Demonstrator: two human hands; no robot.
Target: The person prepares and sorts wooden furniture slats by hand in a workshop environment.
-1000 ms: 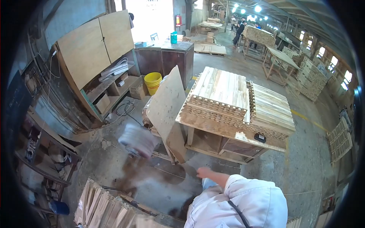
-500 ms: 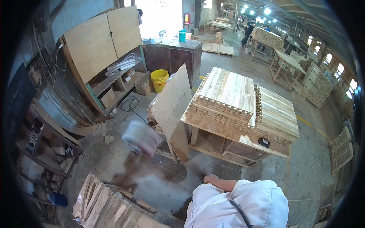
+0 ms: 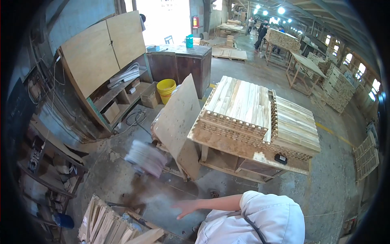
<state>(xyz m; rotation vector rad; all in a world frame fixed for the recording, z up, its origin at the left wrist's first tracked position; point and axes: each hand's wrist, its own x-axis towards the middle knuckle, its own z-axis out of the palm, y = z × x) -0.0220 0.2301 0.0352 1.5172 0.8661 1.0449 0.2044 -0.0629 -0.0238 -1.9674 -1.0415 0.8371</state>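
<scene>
From the white sleeve at the lower right, my right arm reaches left, and my right hand (image 3: 186, 207) has its fingers apart with nothing visible in them. It is over the floor, below and right of a blurred, pale round sanding wheel (image 3: 147, 158). At the lower left lies a pile of wooden slats (image 3: 103, 223), with a pale piece of wood angled at its right end. A small bluish shape on the pile is too unclear to name. I cannot make out my left hand.
An upright board (image 3: 178, 126) stands between the wheel and a workbench (image 3: 219, 142) stacked with slats (image 3: 239, 101). A black device (image 3: 280, 158) lies on the bench edge. Behind are a yellow bucket (image 3: 166, 89), cabinets (image 3: 101, 53) and a cable; people are far back.
My right hand has moved left, away from my body, and its fingers have spread. The pale piece of wood and bluish shape now show at the pile. The view has shifted slightly.
</scene>
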